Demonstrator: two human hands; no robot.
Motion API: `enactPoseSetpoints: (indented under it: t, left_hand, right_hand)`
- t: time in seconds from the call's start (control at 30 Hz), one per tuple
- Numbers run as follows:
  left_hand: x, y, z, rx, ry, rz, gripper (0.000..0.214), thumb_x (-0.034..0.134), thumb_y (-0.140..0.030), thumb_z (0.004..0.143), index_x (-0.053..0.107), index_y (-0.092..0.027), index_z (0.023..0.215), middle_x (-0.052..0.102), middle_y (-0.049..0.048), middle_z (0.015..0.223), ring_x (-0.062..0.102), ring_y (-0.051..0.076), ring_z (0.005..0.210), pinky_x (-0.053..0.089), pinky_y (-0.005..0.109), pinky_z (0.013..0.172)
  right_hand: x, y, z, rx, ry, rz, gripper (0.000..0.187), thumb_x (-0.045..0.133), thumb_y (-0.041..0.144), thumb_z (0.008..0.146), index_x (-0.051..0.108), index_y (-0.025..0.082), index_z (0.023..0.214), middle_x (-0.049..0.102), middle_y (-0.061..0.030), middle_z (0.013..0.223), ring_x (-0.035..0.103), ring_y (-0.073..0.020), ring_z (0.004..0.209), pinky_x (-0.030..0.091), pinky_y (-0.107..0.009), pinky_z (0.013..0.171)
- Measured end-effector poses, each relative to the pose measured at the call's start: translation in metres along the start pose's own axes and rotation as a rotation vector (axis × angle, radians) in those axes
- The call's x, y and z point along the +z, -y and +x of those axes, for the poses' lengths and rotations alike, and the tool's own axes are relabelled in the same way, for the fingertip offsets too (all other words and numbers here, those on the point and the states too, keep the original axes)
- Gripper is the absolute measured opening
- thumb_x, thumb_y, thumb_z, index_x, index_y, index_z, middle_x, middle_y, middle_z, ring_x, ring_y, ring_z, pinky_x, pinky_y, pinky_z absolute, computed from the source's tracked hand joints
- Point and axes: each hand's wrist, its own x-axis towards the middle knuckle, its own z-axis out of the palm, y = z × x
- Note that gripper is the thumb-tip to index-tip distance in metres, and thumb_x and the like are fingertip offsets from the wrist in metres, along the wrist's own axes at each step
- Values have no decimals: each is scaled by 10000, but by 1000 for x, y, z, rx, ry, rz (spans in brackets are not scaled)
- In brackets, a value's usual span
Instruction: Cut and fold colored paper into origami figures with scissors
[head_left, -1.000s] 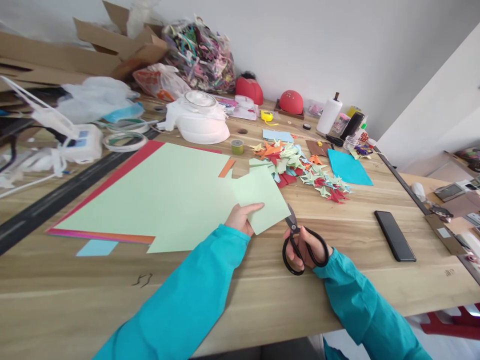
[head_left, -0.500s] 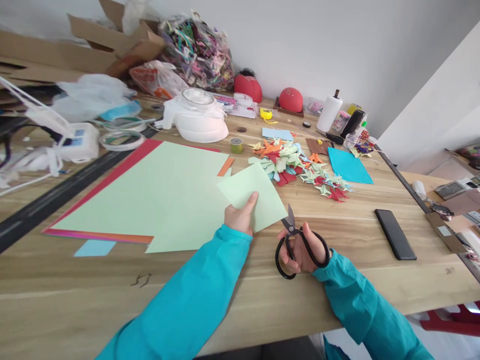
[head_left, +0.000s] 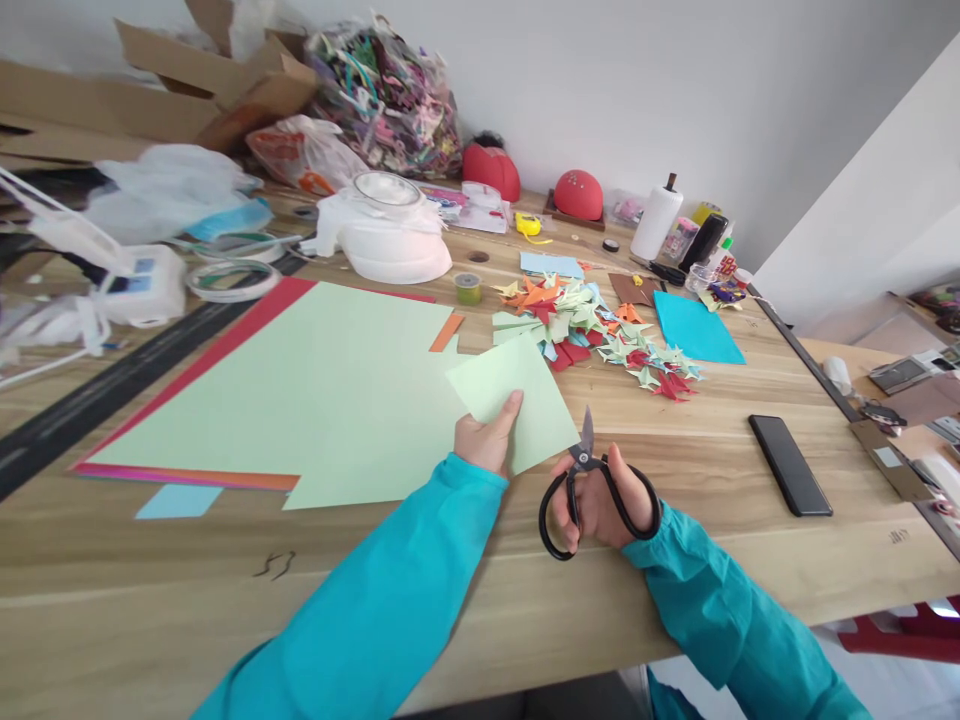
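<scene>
My left hand (head_left: pixel 486 437) pinches a small pale green paper square (head_left: pixel 516 400), lifted just above the wooden table (head_left: pixel 675 590). Black scissors (head_left: pixel 582 485) sit in my right hand (head_left: pixel 600 500), fingers through the handles, blades closed and pointing up beside the square's lower right edge. To the left lies the large pale green sheet (head_left: pixel 300 390) with a corner cut out, on top of red and orange sheets (head_left: pixel 247 320).
A pile of folded paper cranes (head_left: pixel 592 335) and a teal sheet (head_left: pixel 697 330) lie beyond the hands. A black phone (head_left: pixel 789 478) rests to the right. A white appliance (head_left: pixel 386 230), tape rolls, bags and cardboard crowd the far left.
The green square has come free of the big sheet and risen slightly. The scissors have swung away from the paper, their blades now closed and upright.
</scene>
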Motion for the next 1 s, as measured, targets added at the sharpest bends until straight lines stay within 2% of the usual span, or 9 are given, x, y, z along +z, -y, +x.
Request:
enactPoseSetpoints:
  t: [0.2,0.37,0.47,0.6,0.77,1.0]
  left_hand:
    - [-1,-2,-2,116,13,84,210,772,-230,643,707,-135,819,726,102,932,659,234,967,509,340,926]
    - [1,-12,-8,154,-41,134,145,776,-160,633,699,-117,747,728,105,879,667,226,936,498,309,928]
    - [2,-16,-10,190,-33,147,123,767,-148,644,702,-124,745,728,108,899,664,227,947,502,298,917]
    - [1,-19,-12,211,-44,150,139,759,-152,653,701,-122,776,729,94,907,657,217,968,500,273,910]
    - [-2,-20,-10,224,-65,232,101,724,-217,709,682,-126,713,728,95,839,661,218,944,499,257,896]
    - [-5,-18,-8,266,-37,302,122,697,-255,741,682,-134,730,728,99,864,648,218,980,483,248,909]
  right_hand:
    - [0,0,0,-57,19,-25,702,294,747,818,475,150,1138,613,-55,704,558,-166,520,456,-309,491]
    - [2,1,0,-91,-70,-58,716,195,742,840,450,178,1198,604,-33,673,540,-156,477,440,-299,465]
    - [3,2,1,-105,-85,-61,696,177,738,845,429,209,1219,595,-16,648,527,-151,453,430,-292,450]
    - [5,4,1,-104,-30,-39,686,215,758,822,382,236,1234,611,-12,663,524,-152,433,418,-281,447]
    - [8,6,0,-68,3,-40,719,161,792,798,318,269,1266,610,-7,672,537,-159,439,432,-290,440]
    - [9,6,0,-119,85,20,683,334,770,790,293,305,1288,614,-7,694,530,-156,446,418,-276,443]
